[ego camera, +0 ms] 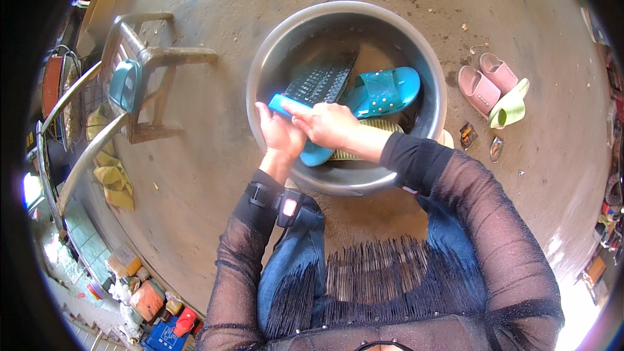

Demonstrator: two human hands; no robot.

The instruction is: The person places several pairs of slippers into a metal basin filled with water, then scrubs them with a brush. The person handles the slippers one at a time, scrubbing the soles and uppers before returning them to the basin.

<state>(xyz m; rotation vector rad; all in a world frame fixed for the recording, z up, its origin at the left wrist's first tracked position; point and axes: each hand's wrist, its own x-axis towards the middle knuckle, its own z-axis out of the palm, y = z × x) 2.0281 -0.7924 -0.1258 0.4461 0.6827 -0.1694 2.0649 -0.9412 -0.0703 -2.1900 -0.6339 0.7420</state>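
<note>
A wide metal basin (345, 186) stands before my knees with water and several slippers in it. My right hand (331, 124) grips a bright blue bar-shaped object (285, 103), mostly covered by my fingers. Against it, my left hand (282, 136) is turned palm up with the thumb raised; its fingers are partly hidden behind the right hand. Beyond my hands lies a black textured sole (319, 80). A teal slipper with a studded strap (382, 91) rests to the right. Under my right wrist are a ribbed yellowish sole (382, 126) and a light blue slipper end (316, 155).
Right of the basin, pink slippers (480, 90) and a lime green slipper (509, 107) lie near small wrappers (468, 135). At left stands a wooden chair (163, 56) with a teal plastic item (126, 85) on it. Yellow cloth (114, 183) and piled household goods (148, 300) line that side.
</note>
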